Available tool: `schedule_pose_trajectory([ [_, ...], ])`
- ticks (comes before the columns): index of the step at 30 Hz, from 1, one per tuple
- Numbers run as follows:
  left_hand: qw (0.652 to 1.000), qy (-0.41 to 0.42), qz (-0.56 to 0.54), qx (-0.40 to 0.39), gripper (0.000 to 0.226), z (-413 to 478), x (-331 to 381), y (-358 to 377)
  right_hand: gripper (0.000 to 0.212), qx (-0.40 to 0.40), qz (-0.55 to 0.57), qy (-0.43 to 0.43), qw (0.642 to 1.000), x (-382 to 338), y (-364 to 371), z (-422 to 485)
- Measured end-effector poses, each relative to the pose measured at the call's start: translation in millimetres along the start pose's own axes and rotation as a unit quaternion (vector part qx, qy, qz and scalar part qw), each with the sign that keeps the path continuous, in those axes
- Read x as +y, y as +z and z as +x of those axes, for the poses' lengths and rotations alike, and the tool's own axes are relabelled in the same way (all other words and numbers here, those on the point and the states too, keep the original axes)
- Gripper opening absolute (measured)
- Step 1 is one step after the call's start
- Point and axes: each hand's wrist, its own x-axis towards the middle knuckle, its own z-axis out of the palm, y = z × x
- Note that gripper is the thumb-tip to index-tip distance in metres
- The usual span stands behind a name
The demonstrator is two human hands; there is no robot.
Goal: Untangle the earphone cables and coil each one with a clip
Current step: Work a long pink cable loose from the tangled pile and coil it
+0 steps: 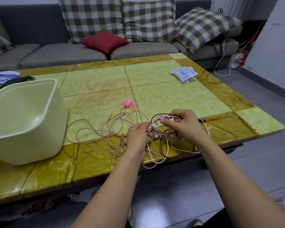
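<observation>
the earphone cables (115,129) form a loose snarl of pale pink, white and brown strands at the table's (95,79) near edge. the left hand (137,134) and right hand (183,124) both pinch its knotted middle, near pink clips (128,103).

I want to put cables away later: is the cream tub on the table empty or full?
Empty, as far as shows: the cream tub stands upright and open-topped, and its visible inside is bare.
</observation>
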Motion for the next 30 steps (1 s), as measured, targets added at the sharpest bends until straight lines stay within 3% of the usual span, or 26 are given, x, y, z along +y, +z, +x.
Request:
schedule_pose_trajectory([
  [11, 0.994, -0.023, -0.1, -0.024, 0.024, -3.2, 6.9, 1.7, 0.029, -0.112, -0.042, 0.015, 0.993, 3.7, -3.6, 0.2],
  [18, 0.995, -0.016, -0.086, -0.056, 0.014, -4.4, 7.2, 2.1, 0.045, -0.129, -0.054, 0.026, 0.99, 6.0, -1.9, 1.4],
  [22, 0.994, 0.01, -0.079, -0.076, 0.005, -4.5, 6.5, 2.2, 0.043, -0.127, -0.061, 0.013, 0.99, 6.4, -0.9, 2.5],
  [28, 0.996, 0.033, -0.068, -0.038, 0.019, -7.1, 5.5, 2.0, 0.03, -0.158, -0.055, 0.012, 0.986, 6.5, -1.1, 0.6],
  [30, 0.995, 0.045, -0.085, -0.011, 0.018, -6.7, 6.1, 0.9, 0.034, -0.164, -0.056, 0.022, 0.985, 5.9, -2.2, 0.2],
])
